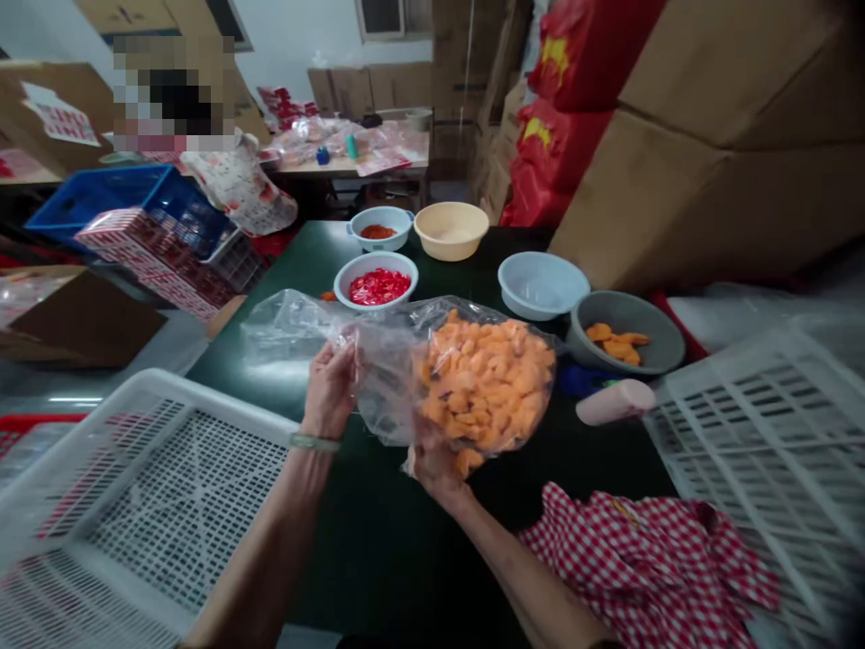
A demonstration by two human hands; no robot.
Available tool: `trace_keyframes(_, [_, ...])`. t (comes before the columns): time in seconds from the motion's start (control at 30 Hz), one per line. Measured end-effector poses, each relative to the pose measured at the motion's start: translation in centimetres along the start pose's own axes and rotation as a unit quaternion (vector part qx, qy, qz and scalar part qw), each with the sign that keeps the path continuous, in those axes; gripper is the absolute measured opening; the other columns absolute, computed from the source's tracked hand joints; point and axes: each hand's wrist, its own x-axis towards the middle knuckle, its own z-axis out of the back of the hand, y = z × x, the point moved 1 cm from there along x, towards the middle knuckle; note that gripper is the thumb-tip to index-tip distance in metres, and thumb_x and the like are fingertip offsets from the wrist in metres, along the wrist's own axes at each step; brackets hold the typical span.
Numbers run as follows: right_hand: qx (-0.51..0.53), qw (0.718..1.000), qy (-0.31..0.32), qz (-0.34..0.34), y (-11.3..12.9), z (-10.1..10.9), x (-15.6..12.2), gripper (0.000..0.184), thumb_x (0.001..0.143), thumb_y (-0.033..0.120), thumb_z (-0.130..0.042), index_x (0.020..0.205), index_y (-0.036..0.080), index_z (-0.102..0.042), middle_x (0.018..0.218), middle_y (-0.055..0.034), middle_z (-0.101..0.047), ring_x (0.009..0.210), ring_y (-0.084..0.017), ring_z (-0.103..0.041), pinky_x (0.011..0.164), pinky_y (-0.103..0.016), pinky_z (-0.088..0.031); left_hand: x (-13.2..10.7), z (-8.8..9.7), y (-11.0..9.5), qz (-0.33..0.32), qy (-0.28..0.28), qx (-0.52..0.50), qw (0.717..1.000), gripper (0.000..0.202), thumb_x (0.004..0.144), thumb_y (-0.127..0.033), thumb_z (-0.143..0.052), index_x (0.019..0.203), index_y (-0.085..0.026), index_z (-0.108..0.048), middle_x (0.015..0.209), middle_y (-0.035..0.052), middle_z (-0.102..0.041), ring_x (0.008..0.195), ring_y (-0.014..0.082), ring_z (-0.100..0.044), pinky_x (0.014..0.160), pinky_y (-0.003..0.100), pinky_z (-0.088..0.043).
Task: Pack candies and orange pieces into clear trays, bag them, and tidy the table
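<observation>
A large clear plastic bag [388, 397] full of small orange pieces [493, 379] is held up over the dark green table [378, 532]. My left hand [332, 383], with a pale bangle at the wrist, is closed on the bag's gathered, loose end. Lower down, my right hand [436, 461] grips the filled part from beneath, its fingers partly hidden by the plastic. Behind the bag stands a light blue bowl [343, 287] of red wrapped pieces [379, 287]. To the right, a grey basin [581, 329] has a few orange pieces in it.
At the table's back are a cream basin [451, 239], a blue basin [382, 219] and another pale blue basin [544, 293]. White crates [203, 388] flank both sides. A pink cylinder [614, 403] and checked cloth [649, 550] lie right. Another person [236, 185] is back left.
</observation>
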Motion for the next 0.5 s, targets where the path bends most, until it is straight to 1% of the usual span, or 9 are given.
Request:
trace_keyframes(0.1, [0.041,0.997,-0.063,0.019,1.8,0.1,0.2,0.057,0.075,0.005,-0.037,0.130,0.008,-0.051,0.123,-0.0151,-0.059,0.116,-0.022,-0.053,0.105,-0.042,-0.040,-1.3,-3.4,-2.0,-0.010,0.057,0.016,0.998,0.037,0.054,-0.011,-0.079,0.089,-0.012,-0.068,0.070,0.0005,-0.064,0.052,0.0040,-0.053,0.052,0.012,-0.048])
trace_keyframes(0.17, [0.072,0.993,-0.092,0.033,3.5,0.6,0.9,0.060,0.073,0.003,-0.036,0.130,0.010,-0.052,0.121,-0.0140,-0.060,0.115,-0.021,-0.054,0.105,-0.042,-0.041,-2.3,-5.7,-3.6,-0.010,0.094,0.036,0.995,0.038,0.056,-0.013,-0.078,0.093,-0.011,-0.069,0.061,-0.0019,-0.059,0.047,0.0030,-0.047,0.050,0.012,-0.048])
trace_keyframes(0.23, [0.095,0.988,-0.113,0.053,5.6,1.6,1.7,0.061,0.073,0.003,-0.036,0.131,0.012,-0.051,0.122,-0.0128,-0.060,0.117,-0.020,-0.052,0.106,-0.042,-0.040,-3.7,-8.0,-5.5,-0.029,0.135,0.060,0.989,0.038,0.058,-0.015,-0.078,0.095,-0.011,-0.070,0.053,-0.0042,-0.053,0.043,0.0027,-0.043,0.048,0.012,-0.047])
trace_keyframes(0.27, [0.103,0.985,-0.119,0.067,6.8,2.1,2.1,0.060,0.074,0.004,-0.037,0.132,0.012,-0.049,0.124,-0.0130,-0.059,0.119,-0.020,-0.051,0.107,-0.041,-0.039,-4.5,-8.9,-6.5,-0.047,0.151,0.079,0.984,0.037,0.060,-0.016,-0.077,0.096,-0.012,-0.071,0.053,-0.0041,-0.053,0.043,0.0031,-0.043,0.047,0.012,-0.048])
trace_keyframes(0.33, [0.108,0.983,-0.116,0.094,9.3,3.2,2.6,0.058,0.076,0.006,-0.039,0.134,0.007,-0.046,0.131,-0.0150,-0.053,0.126,-0.020,-0.044,0.110,-0.038,-0.035,-6.1,-10.4,-8.3,-0.080,0.177,0.146,0.970,0.035,0.062,-0.015,-0.076,0.097,-0.017,-0.072,0.061,-0.0012,-0.062,0.047,0.0067,-0.051,0.048,0.015,-0.050])
trace_keyframes(0.4, [0.098,0.987,-0.070,0.111,11.1,4.3,2.4,0.056,0.079,0.012,-0.044,0.134,0.004,-0.043,0.136,-0.0174,-0.048,0.131,-0.021,-0.039,0.111,-0.036,-0.033,-7.3,-10.8,-9.0,-0.093,0.211,0.243,0.942,0.034,0.064,-0.018,-0.075,0.098,-0.022,-0.072,0.080,0.0025,-0.071,0.060,0.0138,-0.062,0.051,0.020,-0.054])
trace_keyframes(0.43, [0.089,0.990,-0.010,0.111,11.6,4.9,2.0,0.054,0.080,0.016,-0.048,0.133,0.005,-0.045,0.136,-0.0177,-0.048,0.130,-0.023,-0.041,0.109,-0.038,-0.035,-7.7,-10.6,-8.6,-0.077,0.237,0.296,0.922,0.032,0.064,-0.021,-0.075,0.096,-0.024,-0.073,0.088,0.0030,-0.072,0.067,0.0175,-0.065,0.054,0.023,-0.055])
trace_keyframes(0.47, [0.081,0.988,0.068,0.108,11.6,5.7,1.3,0.051,0.079,0.020,-0.052,0.129,0.008,-0.049,0.132,-0.0169,-0.052,0.125,-0.025,-0.046,0.105,-0.040,-0.040,-8.0,-10.1,-7.7,-0.051,0.262,0.337,0.903,0.028,0.063,-0.024,-0.076,0.091,-0.025,-0.074,0.091,0.0025,-0.072,0.070,0.0204,-0.066,0.055,0.027,-0.056])
trace_keyframes(0.5, [0.077,0.980,0.154,0.105,11.2,6.7,0.4,0.047,0.077,0.025,-0.058,0.123,0.012,-0.054,0.124,-0.0146,-0.059,0.116,-0.027,-0.054,0.098,-0.040,-0.046,-8.3,-9.4,-6.4,-0.022,0.279,0.365,0.888,0.022,0.061,-0.028,-0.077,0.082,-0.026,-0.075,0.088,0.0013,-0.073,0.068,0.0216,-0.066,0.054,0.030,-0.055])
